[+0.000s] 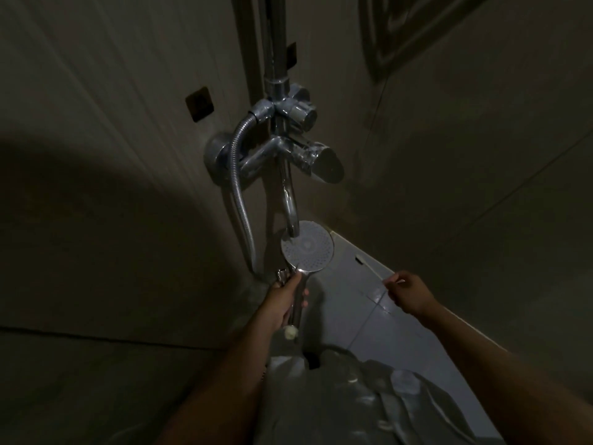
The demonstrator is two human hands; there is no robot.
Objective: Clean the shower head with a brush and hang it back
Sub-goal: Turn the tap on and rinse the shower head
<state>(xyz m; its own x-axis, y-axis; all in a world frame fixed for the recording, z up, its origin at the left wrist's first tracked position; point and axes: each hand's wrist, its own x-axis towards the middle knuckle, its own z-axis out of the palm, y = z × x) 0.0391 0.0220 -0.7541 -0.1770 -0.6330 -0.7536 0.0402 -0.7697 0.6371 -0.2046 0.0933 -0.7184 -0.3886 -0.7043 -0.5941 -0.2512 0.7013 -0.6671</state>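
The chrome shower head has a round face with many small holes, turned up toward me, below the tap spout. My left hand is shut on its handle. A ribbed metal hose loops down from the mixer to the handle's lower end. My right hand pinches the end of a thin white brush, a toothbrush with a dark head pointing up and left. The brush is apart from the shower head, to its right.
A chrome mixer valve with a lever and a diverter knob sits on the wall, and a vertical riser pipe rises above it. A curved spout hangs down. The room is dim; grey floor tiles lie below.
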